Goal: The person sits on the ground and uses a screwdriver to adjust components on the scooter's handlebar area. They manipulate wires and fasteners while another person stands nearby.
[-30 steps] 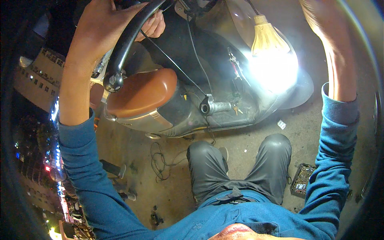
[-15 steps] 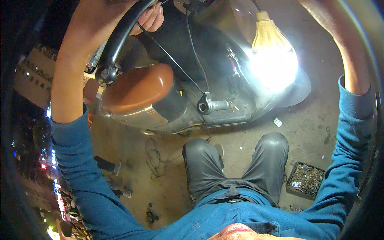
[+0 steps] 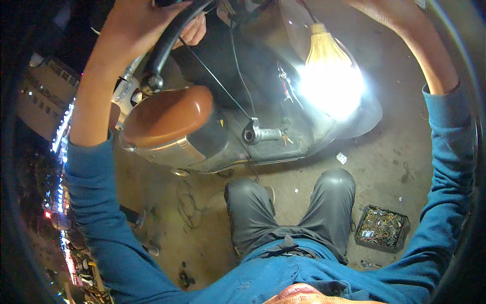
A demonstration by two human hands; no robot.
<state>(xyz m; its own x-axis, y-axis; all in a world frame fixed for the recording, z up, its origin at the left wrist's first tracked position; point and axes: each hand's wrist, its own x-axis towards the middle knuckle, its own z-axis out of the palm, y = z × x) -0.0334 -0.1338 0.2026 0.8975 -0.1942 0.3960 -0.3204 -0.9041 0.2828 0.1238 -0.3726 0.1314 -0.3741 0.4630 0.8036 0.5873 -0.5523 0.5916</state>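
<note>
My left hand (image 3: 191, 31) is at the top left, with its fingers curled round a bare black handlebar (image 3: 164, 53); part of the hand is hidden behind the bar. My right forearm (image 3: 430, 55) reaches up past the upper edge, and the hand itself lies outside the picture. Below the bar, a grey metal tube fitting (image 3: 266, 134) dangles from two thin black cables (image 3: 217, 76). Behind it stands a scooter with a brown seat (image 3: 172, 116) and a dusty dark body. Keys (image 3: 286, 138) show beside the end of the tube.
A glaring bulb lamp (image 3: 331, 83) with a yellowish housing hangs over the scooter's front. Near my knee, a black tray (image 3: 383, 228) of small metal parts sits on the ground. Loose cable (image 3: 188, 205) lies left of my legs. Lit buildings fill the left rim.
The view has shifted slightly, so the scooter, lamp and tray sit a little further left. My left hand stays at the handlebar; my right hand has passed out of the top edge in both.
</note>
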